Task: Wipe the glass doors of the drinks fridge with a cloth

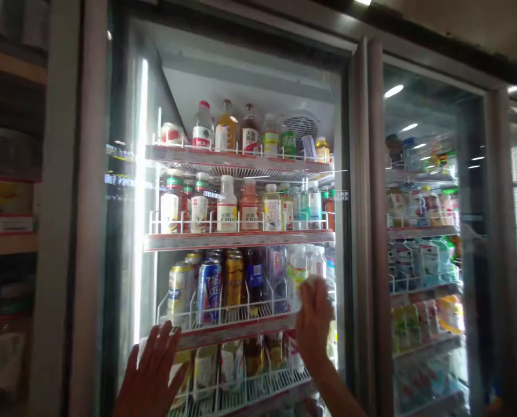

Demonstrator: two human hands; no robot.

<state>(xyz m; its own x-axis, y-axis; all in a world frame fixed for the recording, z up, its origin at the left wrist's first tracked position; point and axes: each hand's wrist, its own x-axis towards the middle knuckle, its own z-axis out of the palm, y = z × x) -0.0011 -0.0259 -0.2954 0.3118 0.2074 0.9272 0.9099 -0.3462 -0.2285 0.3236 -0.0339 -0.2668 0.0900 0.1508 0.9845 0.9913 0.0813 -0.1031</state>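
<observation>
My left hand (149, 370) is spread, fingers apart, in front of the lower left part of the cooler's glass door (250, 75), and holds nothing. My right hand (315, 318) is raised at the right side of the door, fingers closed around a small white cloth (314, 282), slightly blurred and partly hidden by the fingers. Behind that hand stand clear bottles (299, 263) on the third shelf. Beer cans (209, 289) and a dark bottle (254, 278) share this shelf, further left.
Wire-fronted shelves (241, 238) hold several rows of drinks behind the glass. A bright light strip (141, 197) runs down the cooler's left inside. Metal door frames (367, 231) separate it from another stocked cooler (423, 266). Dark shelving with jars (6, 208) stands at far left.
</observation>
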